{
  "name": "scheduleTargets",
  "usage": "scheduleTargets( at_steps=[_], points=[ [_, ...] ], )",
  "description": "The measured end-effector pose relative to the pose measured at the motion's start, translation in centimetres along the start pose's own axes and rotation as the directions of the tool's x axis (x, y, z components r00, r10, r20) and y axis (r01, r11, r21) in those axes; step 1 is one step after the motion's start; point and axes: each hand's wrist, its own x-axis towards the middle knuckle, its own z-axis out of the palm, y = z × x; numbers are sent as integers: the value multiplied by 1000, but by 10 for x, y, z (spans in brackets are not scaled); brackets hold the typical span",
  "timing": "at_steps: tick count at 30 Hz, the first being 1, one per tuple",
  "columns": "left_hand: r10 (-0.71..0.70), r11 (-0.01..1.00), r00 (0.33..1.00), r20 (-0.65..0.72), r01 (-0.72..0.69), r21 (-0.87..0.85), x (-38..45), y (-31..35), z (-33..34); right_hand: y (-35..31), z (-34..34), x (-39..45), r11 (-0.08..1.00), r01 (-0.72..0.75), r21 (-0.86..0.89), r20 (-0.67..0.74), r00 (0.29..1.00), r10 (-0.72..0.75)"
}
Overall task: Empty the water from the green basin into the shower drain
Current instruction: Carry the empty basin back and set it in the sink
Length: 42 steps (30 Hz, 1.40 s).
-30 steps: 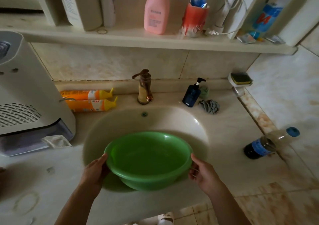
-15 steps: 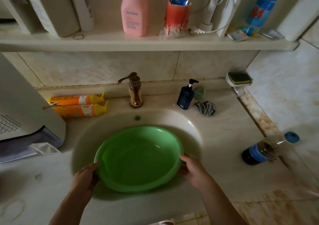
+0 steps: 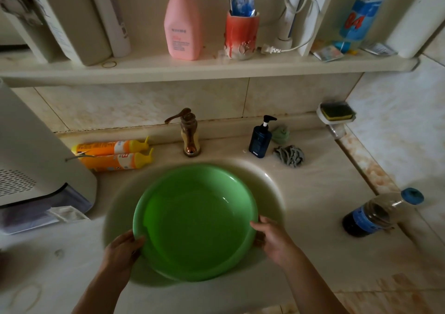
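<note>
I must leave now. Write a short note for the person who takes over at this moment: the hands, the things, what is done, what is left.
Left hand: grip closed on the near-left rim of the green basin.
Right hand: grip closed on the near-right rim.
The basin is in the sink bowl, below the faucet, with water in it.
Done: basin held by both hands.
Left: carry it level to the shower drain, which is out of view, and pour the water out.

The green basin (image 3: 196, 222) looks like smooth, glossy plastic; the tap (image 3: 190, 133) is polished coppery metal. The countertop (image 3: 325, 241) is stained, marbled stone; the grey rag (image 3: 290, 156) is crumpled cloth.
</note>
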Motion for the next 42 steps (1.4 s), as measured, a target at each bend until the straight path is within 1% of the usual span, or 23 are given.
scheduleTargets(
  at_steps=[2,4,6,8,10,12,15,18,22,27,36,42],
  points=[
    [35,999,999,-20,-35,10,4,4,3,0,1,3,1000,-7,26,27,1000,6],
    [81,995,995,-57,-78,58,8,7,7,0,2,8,999,-15,50,35,999,13],
    [140,982,984,-108,-124,142,9,8,13,0,4,13,998,-31,50,-11,999,32],
    [185,963,976,-118,-156,220,6,7,18,1,6,18,999,-30,27,-25,999,31],
    [182,953,977,-111,-147,266,4,4,21,2,8,20,1000,-22,3,-24,999,22],
    [171,945,978,-121,-128,302,4,2,24,4,8,21,1000,-22,18,-28,999,22],
    [228,917,965,-128,-169,360,4,2,27,5,7,23,999,-21,41,-40,999,23],
    [265,914,953,-144,-201,352,3,5,26,7,6,24,999,-9,47,-55,998,12],
    [263,925,947,-182,-193,328,8,12,22,6,7,25,999,-13,51,-73,997,17],
    [256,933,953,-165,-199,299,12,14,21,5,10,27,998,-31,51,-55,998,34],
    [234,944,958,-165,-183,273,10,12,13,1,5,17,996,-86,-8,-67,994,86],
    [224,951,953,-205,-168,261,8,7,7,4,-2,9,991,-111,71,-80,990,116]
  ],
)
